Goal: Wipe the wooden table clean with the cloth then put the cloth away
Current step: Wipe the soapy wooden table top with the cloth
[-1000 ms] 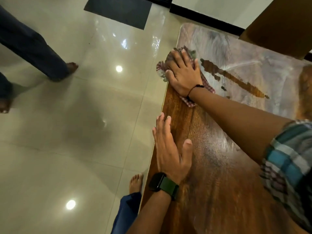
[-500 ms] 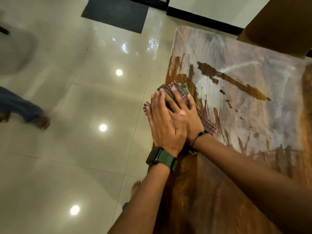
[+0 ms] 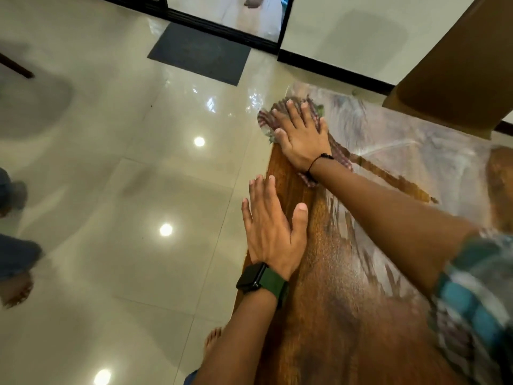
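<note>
From the head view, the right hand (image 3: 301,140) lies flat with spread fingers on the checked cloth (image 3: 280,118), pressing it onto the bench (image 3: 347,315) at the far left corner. The left hand (image 3: 273,232) rests flat and straight on the bench's left edge, nearer, apart from the cloth.

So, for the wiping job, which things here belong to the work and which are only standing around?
Belong to the job:
- checked cloth, pressed flat under the right hand
- wooden table, far part covered with a whitish film
- left hand, flat on the table's edge

Only around:
- dark floor mat
- brown chair back
- another person's feet
</note>
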The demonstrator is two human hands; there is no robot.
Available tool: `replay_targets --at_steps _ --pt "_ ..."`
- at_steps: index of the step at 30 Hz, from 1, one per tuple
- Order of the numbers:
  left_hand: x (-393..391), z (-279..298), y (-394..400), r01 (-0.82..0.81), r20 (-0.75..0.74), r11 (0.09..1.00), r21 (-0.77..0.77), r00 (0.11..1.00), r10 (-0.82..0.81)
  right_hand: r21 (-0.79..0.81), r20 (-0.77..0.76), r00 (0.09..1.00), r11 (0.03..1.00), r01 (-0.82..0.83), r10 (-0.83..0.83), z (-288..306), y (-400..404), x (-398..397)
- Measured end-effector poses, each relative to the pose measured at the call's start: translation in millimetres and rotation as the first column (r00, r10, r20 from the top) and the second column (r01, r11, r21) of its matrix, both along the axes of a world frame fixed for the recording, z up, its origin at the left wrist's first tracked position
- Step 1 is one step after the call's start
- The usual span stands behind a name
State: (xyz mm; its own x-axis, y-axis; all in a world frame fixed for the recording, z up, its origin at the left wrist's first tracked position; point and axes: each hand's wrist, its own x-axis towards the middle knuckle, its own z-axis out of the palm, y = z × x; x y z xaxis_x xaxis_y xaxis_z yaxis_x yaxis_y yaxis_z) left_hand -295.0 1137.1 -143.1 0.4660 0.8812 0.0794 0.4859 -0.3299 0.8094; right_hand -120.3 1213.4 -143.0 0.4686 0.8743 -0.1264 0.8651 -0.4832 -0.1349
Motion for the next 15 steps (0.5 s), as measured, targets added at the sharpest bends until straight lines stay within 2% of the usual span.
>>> replay_targets --at_steps 3,7,9,11,15 --pt "13.5 3.3 10.6 0.050 -0.087 0.999 -0.008 0.995 -0.050 -0.064 0.079 0.991 0.993 -0.103 0.108 -2.8 -61.9 -43.9" --pt "25.6 7.3 17.2 0.017 -0.110 1.000 0.006 0.994 -0.016 0.051 0.110 0.983 0.987 -0.150 0.144 -16.4 -125.3 -78.5" --pt "27.3 5.9 15.5 0.025 -0.115 0.999 0.043 0.993 -0.020 0.055 0.147 0.973 0.981 -0.188 0.178 -18.6 -120.1 -67.7" --pt "27.8 0.7 13.3 0.058 -0.127 0.996 0.073 0.991 -0.048 0.009 0.122 0.971 0.978 -0.210 0.207 -17.1 -100.4 -49.6" --pt "29.8 -5.0 11.1 0.128 -0.154 0.988 0.087 0.982 -0.113 -0.017 0.079 0.993 0.996 -0.083 0.084 -10.0 -43.0 -0.6"
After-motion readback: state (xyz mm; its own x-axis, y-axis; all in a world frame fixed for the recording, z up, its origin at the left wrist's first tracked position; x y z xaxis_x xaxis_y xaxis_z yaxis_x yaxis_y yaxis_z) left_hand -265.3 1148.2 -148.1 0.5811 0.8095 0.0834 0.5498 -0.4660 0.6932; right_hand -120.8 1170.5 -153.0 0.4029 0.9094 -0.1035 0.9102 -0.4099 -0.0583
